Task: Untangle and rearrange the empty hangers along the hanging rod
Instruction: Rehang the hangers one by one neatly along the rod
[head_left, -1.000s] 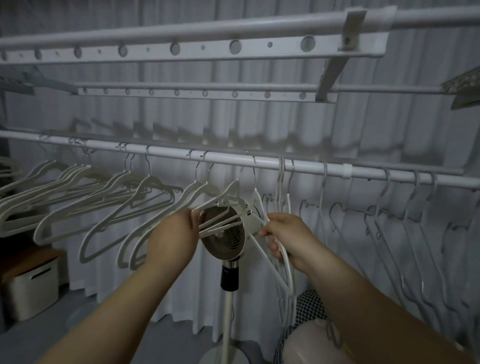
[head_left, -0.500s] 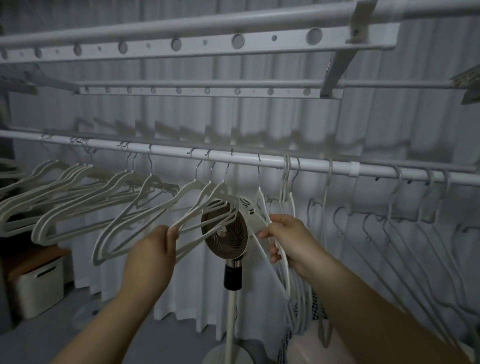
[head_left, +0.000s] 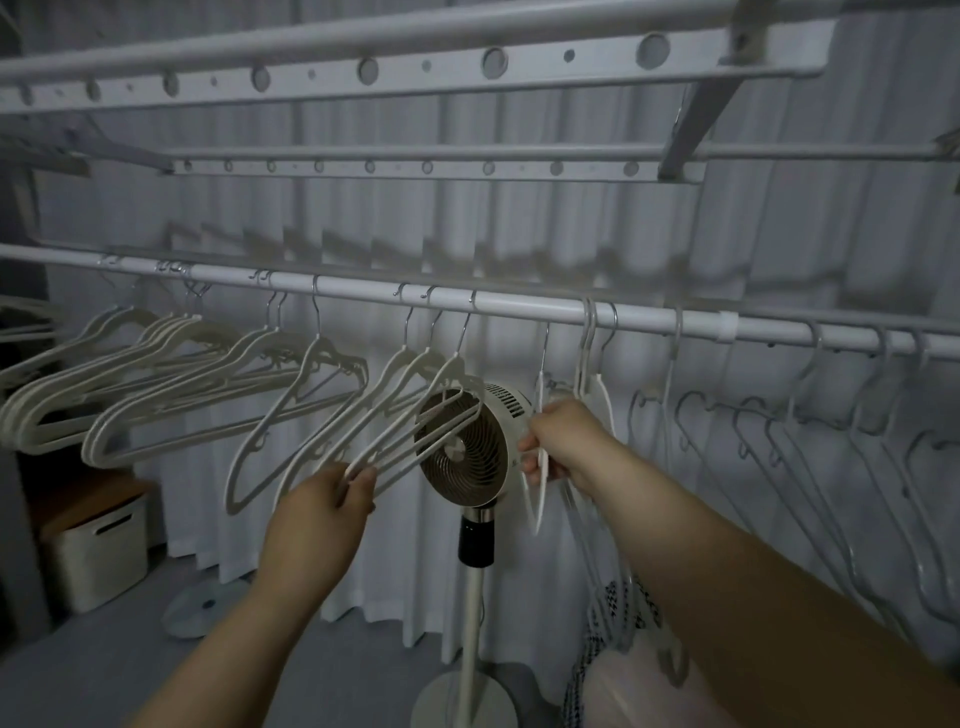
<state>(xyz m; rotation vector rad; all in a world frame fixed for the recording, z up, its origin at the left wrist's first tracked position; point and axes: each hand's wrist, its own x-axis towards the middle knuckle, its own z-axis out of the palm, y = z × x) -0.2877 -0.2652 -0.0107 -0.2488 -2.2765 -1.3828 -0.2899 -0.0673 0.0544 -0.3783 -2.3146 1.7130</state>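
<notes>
While both hands work below the hanging rod (head_left: 519, 306), the step in hand looks like the separating of one small cluster from its neighbour. The left hand (head_left: 317, 514), at about 7 o'clock from the fan (head_left: 462, 447), has its grip closed in a pinch on the lower bars of three white hangers (head_left: 402, 364). Their hooks sit close together on the rod, just at 12 o'clock above the fan. The right hand (head_left: 563, 447), at 3 o'clock of the fan, has its fingers curled around a single white hanger (head_left: 539, 499) that hangs edge-on and almost vertical.

More white hangers are packed in bunches toward 9 o'clock, and thin hangers (head_left: 831, 441) hang loosely toward 3 o'clock, some overlapping – I cannot tell if they are hooked into each other.

I judge the task is only partly done. The next move probably calls for sliding the three hooks along the rod with a gentle pull, keeping the bars clear of the fan head – it stands directly behind them.
</notes>
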